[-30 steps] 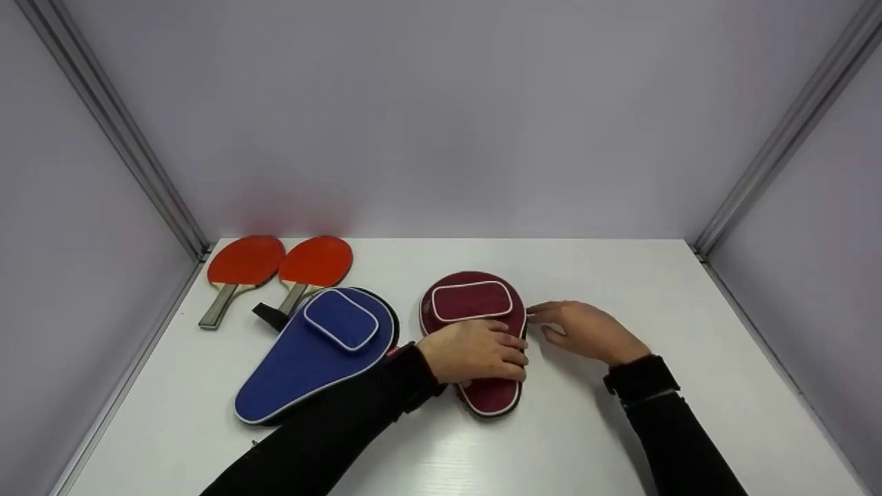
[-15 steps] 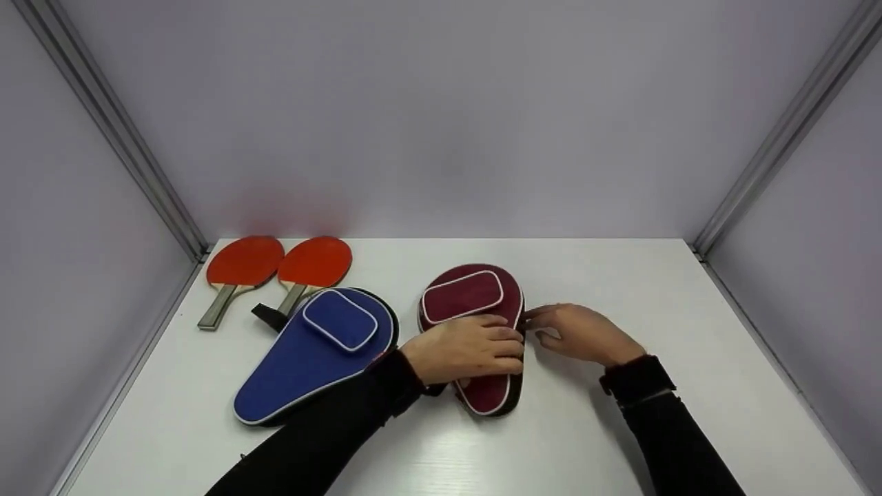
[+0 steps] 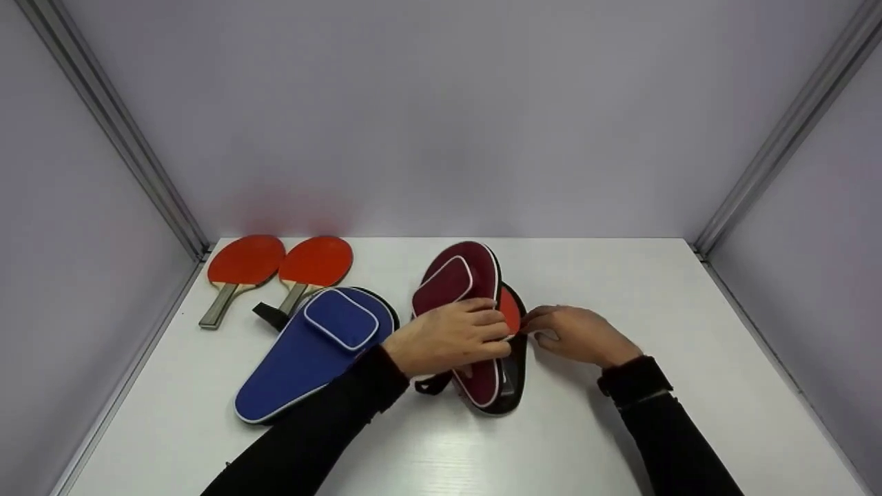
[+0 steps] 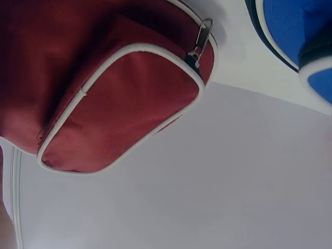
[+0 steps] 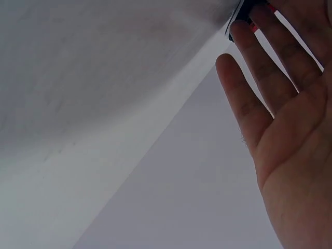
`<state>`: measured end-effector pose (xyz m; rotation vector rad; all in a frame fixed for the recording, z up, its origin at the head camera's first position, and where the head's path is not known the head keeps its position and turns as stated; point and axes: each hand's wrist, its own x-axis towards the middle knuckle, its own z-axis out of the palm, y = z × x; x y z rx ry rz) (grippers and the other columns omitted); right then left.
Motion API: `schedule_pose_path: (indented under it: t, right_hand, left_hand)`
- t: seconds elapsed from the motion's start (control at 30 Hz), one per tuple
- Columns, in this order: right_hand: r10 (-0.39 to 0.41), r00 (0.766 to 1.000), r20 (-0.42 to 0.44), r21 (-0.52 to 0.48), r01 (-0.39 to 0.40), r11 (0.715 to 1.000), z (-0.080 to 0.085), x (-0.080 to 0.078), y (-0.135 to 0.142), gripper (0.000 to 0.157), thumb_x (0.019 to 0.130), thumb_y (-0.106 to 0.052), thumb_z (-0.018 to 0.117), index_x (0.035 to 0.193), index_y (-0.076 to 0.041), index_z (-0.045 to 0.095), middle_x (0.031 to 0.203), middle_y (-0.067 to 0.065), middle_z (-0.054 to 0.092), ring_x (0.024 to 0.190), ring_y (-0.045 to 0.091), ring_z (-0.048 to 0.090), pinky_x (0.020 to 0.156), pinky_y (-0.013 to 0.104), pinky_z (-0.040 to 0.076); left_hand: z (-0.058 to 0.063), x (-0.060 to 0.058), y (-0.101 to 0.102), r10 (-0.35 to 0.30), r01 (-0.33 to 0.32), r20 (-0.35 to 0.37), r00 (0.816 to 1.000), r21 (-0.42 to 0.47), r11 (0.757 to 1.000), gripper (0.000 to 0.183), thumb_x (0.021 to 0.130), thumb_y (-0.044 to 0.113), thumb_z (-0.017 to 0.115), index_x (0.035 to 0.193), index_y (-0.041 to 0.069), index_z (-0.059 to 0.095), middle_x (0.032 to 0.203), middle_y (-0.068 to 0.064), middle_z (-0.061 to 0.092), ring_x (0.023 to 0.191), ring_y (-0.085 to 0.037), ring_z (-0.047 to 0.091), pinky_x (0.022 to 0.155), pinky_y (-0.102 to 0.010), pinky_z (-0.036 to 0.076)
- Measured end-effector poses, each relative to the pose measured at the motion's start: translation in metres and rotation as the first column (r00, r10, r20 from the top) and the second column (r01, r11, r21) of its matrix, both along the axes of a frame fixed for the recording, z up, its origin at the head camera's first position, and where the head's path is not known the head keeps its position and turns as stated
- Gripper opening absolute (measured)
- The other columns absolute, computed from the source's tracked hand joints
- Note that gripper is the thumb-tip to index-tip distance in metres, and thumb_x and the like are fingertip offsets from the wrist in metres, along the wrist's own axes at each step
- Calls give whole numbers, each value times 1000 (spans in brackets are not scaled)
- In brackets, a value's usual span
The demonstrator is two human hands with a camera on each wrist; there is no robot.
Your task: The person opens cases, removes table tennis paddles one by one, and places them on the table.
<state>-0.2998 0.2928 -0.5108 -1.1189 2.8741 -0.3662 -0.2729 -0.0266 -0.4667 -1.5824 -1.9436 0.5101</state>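
A maroon table tennis paddle case (image 3: pixel 441 286) with white piping stands partly open in the middle of the table, its cover tilted up to the left. Inside shows the orange-red face of a paddle (image 3: pixel 508 310) above the dark lining. My left hand (image 3: pixel 448 337) grips the cover's right edge, fingers curled over it. My right hand (image 3: pixel 579 334) touches the right edge of the case's base with its fingertips; its fingers look fairly straight in the right wrist view. The cover's pocket (image 4: pixel 124 109) and a zipper pull (image 4: pixel 202 39) show in the left wrist view.
A blue paddle case (image 3: pixel 310 358) lies left of the maroon one, partly beneath my left forearm. Two red paddles (image 3: pixel 247 260) lie at the back left, one with its handle partly covered by the blue case. Pale walls (image 3: pixel 441 138) enclose the table at the back and sides.
My left hand has moved left and raised the maroon cover from lying flat, exposing the paddle inside. The right hand has stayed nearly still at the case's right edge.
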Motion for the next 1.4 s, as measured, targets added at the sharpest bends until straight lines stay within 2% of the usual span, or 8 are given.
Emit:
schedule_pose_path:
  t: [0.17,0.27,0.43,0.63,0.87,1.0,1.23,1.4]
  right_hand:
    - [-41,999,-1,-13,41,999,2,-1,7,37,108,-3,65,132,-15,90,139,2,86,132,28,82,110,52,69]
    - [-83,996,22,-13,83,996,3,-1,11,36,109,-5,65,131,-16,90,141,3,85,134,30,82,112,54,68]
    - [-158,985,64,-3,158,987,6,-2,16,36,110,-8,65,132,-19,90,145,5,84,139,34,80,115,59,67]
    - [-187,982,5,53,186,981,3,-5,23,37,111,-8,63,138,-16,88,151,8,82,142,37,78,111,60,69]
    - [-244,970,-16,94,244,965,2,-5,28,39,113,-15,66,149,-12,82,163,10,76,149,43,73,111,67,67]
    - [-280,960,-21,117,281,953,2,-6,31,41,114,-18,67,153,-11,79,166,11,73,150,46,72,109,69,67]
    - [-300,953,-34,145,302,942,4,-5,32,41,115,-20,68,153,-9,79,166,14,72,148,48,73,109,68,68]
    - [-285,952,-108,96,296,950,7,-4,31,32,112,-16,72,140,-7,85,151,15,82,137,43,80,103,63,71]
  left_hand:
    - [3,-3,-8,1,1,-24,1000,67,998,47,96,51,91,135,33,73,139,14,76,142,-10,67,140,-34,46]
    - [5,-5,-13,15,-13,-20,1000,76,997,51,95,64,88,133,32,74,136,13,77,139,-11,68,139,-35,47]
    - [10,-6,-20,58,-58,12,998,74,996,54,102,78,72,127,30,76,131,11,79,136,-15,70,139,-38,47]
    - [10,-7,-29,82,-88,57,995,102,991,47,117,70,58,122,27,79,126,7,80,132,-19,71,138,-42,48]
    - [5,-8,-38,147,-156,100,984,86,984,51,122,66,47,119,26,78,126,6,82,131,-20,72,140,-43,46]
    - [2,-7,-41,202,-214,146,968,71,974,53,123,65,44,120,27,80,127,7,84,128,-20,75,138,-44,48]
    - [0,-4,-41,269,-291,256,928,50,955,55,125,60,44,131,27,87,135,6,88,131,-21,80,129,-47,57]
    - [-4,-1,-40,344,-364,321,882,3,931,56,124,60,44,148,29,83,153,4,82,146,-23,75,128,-49,58]
